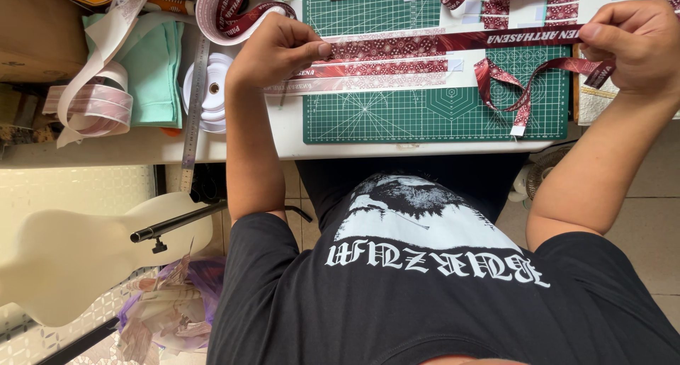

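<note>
A: What takes up the most room?

B: The white counter [283,135] across the upper frame, with a green cutting mat [397,113] lying on it at upper centre.

A: And the hands?

B: A maroon patterned ribbon [460,42] runs taut above the mat. The left hand [273,49], upper centre-left, has its grip pinched on one end; the right hand [634,46], upper right, has its grip clamped on the other.

A: Smaller things?

B: A white tape roll [212,88] and a steel ruler [195,103] at upper left.
</note>
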